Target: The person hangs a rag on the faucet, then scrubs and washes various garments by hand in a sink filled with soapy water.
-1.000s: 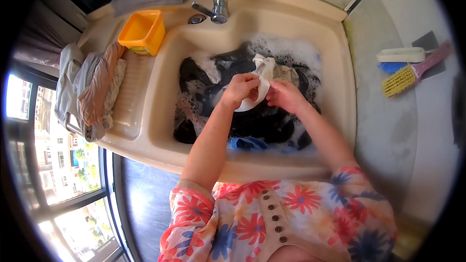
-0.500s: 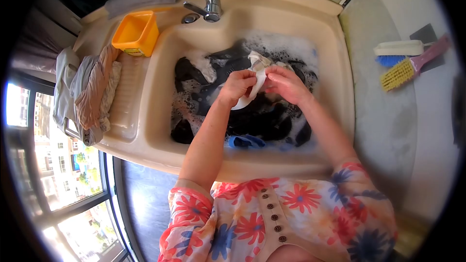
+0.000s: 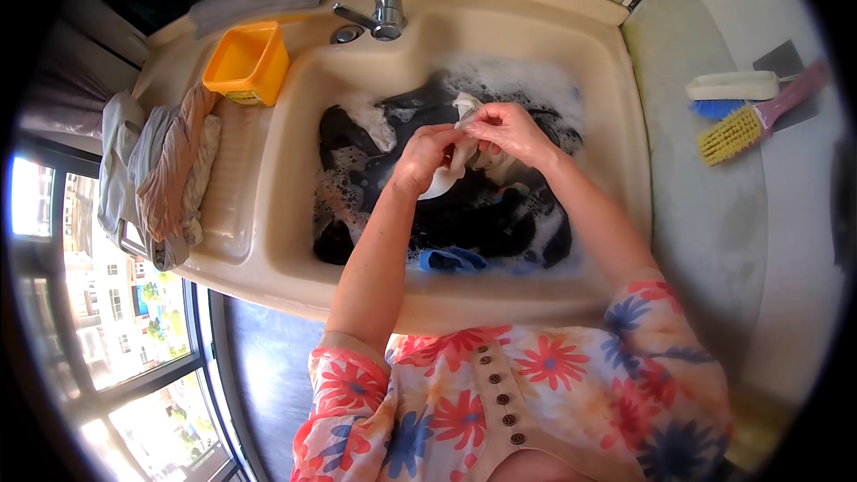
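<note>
A wet white cloth (image 3: 464, 153) is pinched between both hands above the sink. My left hand (image 3: 426, 157) has its fingers closed on the cloth's left side. My right hand (image 3: 509, 133) grips it close beside the left fingertips, so the two hands meet. Part of the cloth hangs toward the soapy water. Beneath lie dark wet clothes (image 3: 473, 225) in suds, with a small blue cloth (image 3: 453, 259) near the sink's front wall. Some of the white cloth is hidden behind my hands.
The beige sink (image 3: 632, 170) has a faucet (image 3: 386, 7) at its back. Left of the basin are a yellow container (image 3: 247, 64) and draped clothes (image 3: 165, 170). A grey cloth (image 3: 259, 0) lies behind. Two brushes, one yellow-bristled (image 3: 732, 134) and one white (image 3: 732, 86), are at the right.
My right hand has shifted left and up along the white cloth, closing in on my left hand. The left hand has moved slightly left, still gripping. The view has shifted slightly.
</note>
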